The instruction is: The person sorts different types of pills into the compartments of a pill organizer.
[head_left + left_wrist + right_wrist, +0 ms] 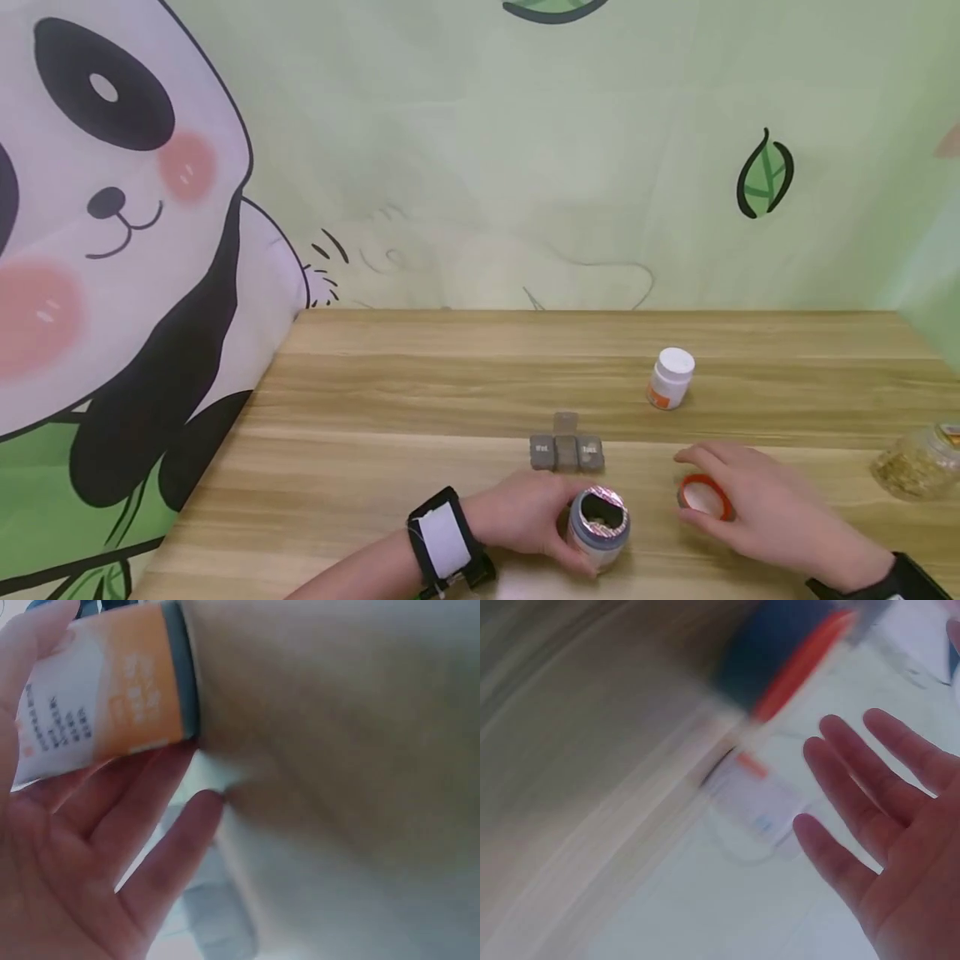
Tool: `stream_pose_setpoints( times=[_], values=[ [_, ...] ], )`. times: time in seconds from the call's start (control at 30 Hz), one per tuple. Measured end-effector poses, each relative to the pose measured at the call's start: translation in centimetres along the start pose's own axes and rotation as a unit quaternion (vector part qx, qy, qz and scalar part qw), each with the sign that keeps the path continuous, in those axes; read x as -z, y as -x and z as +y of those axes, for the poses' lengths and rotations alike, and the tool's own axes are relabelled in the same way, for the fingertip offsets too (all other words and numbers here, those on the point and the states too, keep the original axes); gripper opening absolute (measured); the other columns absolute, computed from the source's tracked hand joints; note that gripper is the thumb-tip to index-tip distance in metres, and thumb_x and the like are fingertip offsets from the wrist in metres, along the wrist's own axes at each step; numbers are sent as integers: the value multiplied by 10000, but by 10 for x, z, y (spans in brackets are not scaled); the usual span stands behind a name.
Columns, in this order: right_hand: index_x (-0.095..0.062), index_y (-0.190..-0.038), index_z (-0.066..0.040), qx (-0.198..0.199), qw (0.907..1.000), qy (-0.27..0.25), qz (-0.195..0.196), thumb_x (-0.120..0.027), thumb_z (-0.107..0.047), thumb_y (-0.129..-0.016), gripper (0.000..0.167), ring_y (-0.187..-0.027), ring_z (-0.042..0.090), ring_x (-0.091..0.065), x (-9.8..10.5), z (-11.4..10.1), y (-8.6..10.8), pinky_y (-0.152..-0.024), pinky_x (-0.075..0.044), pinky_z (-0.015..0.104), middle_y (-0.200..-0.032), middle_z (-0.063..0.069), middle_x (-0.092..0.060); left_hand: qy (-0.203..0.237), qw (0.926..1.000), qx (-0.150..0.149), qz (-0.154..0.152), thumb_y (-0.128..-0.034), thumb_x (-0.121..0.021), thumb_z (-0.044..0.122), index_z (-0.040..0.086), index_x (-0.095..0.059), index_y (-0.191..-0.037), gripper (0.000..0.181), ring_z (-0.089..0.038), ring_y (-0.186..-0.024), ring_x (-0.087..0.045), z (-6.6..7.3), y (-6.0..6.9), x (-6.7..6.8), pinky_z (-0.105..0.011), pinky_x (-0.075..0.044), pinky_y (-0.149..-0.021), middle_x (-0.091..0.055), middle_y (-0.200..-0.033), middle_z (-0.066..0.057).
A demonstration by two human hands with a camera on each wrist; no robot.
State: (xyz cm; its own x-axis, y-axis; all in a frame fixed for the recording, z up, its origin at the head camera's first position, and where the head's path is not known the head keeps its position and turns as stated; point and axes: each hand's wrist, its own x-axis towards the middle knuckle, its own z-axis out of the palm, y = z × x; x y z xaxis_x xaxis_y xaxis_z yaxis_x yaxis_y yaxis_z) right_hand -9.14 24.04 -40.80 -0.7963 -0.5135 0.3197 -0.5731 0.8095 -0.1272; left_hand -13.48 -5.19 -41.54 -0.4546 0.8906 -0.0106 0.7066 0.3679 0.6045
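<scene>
My left hand (528, 512) grips a jar (597, 542) from its left side, thumb in front. The jar's foil seal is torn, showing a dark opening with pale contents inside. In the left wrist view its label is orange and white (127, 682). A lid (705, 497) with a red rim and white inside lies upturned on the table. My right hand (757, 500) hovers around it, fingers spread; in the right wrist view the straight fingers are apart from the blurred, dark-sided lid (780, 656). Just behind the jar lies a grey pill organizer (566, 452).
A white bottle (671, 379) with an orange-marked label stands capped farther back. At the right edge a clear jar (917, 461) of yellowish pieces lies tilted. The wooden table (420, 375) ends at a panda-printed backdrop (450, 167).
</scene>
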Motion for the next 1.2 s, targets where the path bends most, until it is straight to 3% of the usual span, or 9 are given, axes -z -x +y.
stream_pose_setpoints(
  times=[0.17,0.27,0.33,0.47,0.57,0.67,0.8,1.03,1.2],
  values=[
    [-579,-1230,-155,542,9944,-895,124,-829,-356,-766,564,-972,112,-593,-1,-20,-5,-769,-506,345,-1150,-68,-598,-177,9995,240,-118,-731,-843,431,151,-550,-1298,697,35,-1037,-546,3,10,17,-144,-409,-871,-629,-1186,113],
    [-538,-1296,-164,517,9847,-1651,-199,-796,-344,-813,576,-1054,102,-576,-3,-31,-5,-837,-493,319,-1211,-87,-584,-443,9969,658,5,-764,-798,484,145,-603,-1229,608,-32,-1049,-581,2,18,35,-196,-438,-876,-653,-1162,75],
    [-500,-1342,-173,460,9735,-2195,-456,-762,-336,-851,580,-1103,107,-560,-4,-38,-6,-875,-475,295,-1251,-97,-561,-515,9941,926,224,-808,-759,486,145,-638,-1155,502,-74,-1030,-601,-2,21,46,-232,-458,-870,-666,-1118,53],
    [-414,-1423,-208,299,9558,-2814,-801,-733,-343,-876,647,-1200,105,-508,-10,-51,-8,-954,-418,268,-1339,-121,-501,-998,9831,1339,754,-841,-727,482,130,-648,-1129,462,-113,-920,-633,-11,20,59,-269,-497,-784,-687,-1054,6],
    [-360,-1461,-237,112,9494,-2986,-964,-713,-390,-882,695,-1239,87,-469,-14,-58,-10,-980,-394,262,-1391,-111,-467,-1749,9695,1524,796,-823,-724,523,109,-625,-1188,561,-90,-759,-613,-19,15,60,-241,-489,-638,-692,-962,-4],
    [-331,-1482,-232,117,9437,-3172,-933,-705,-403,-884,726,-1258,98,-453,-18,-64,-12,-997,-374,253,-1416,-59,-462,-2519,9540,1497,633,-793,-722,577,109,-613,-1204,632,-56,-646,-550,-27,10,56,-217,-439,-531,-663,-844,36],
    [-317,-1486,-192,415,9359,-3406,-795,-705,-349,-897,723,-1245,120,-465,-24,-67,-16,-1003,-352,220,-1397,-23,-474,-3126,9403,1276,418,-769,-726,608,126,-613,-1159,630,-43,-636,-507,-34,3,47,-210,-400,-521,-620,-842,72],
    [-353,-1428,-187,594,9126,-3953,-853,-705,-278,-908,635,-1156,135,-515,-30,-70,-22,-960,-395,242,-1290,-68,-511,-3483,9304,1103,315,-776,-717,602,146,-616,-1040,536,-51,-641,-468,-36,-6,41,-217,-355,-511,-542,-805,90],
    [-382,-1369,-170,652,9047,-4114,-898,-717,-258,-900,583,-1118,129,-520,-32,-68,-24,-928,-405,244,-1246,-74,-514,-3689,9233,1013,348,-797,-704,586,161,-618,-981,471,-60,-640,-454,-38,-7,39,-223,-345,-510,-507,-779,94]
  ],
)
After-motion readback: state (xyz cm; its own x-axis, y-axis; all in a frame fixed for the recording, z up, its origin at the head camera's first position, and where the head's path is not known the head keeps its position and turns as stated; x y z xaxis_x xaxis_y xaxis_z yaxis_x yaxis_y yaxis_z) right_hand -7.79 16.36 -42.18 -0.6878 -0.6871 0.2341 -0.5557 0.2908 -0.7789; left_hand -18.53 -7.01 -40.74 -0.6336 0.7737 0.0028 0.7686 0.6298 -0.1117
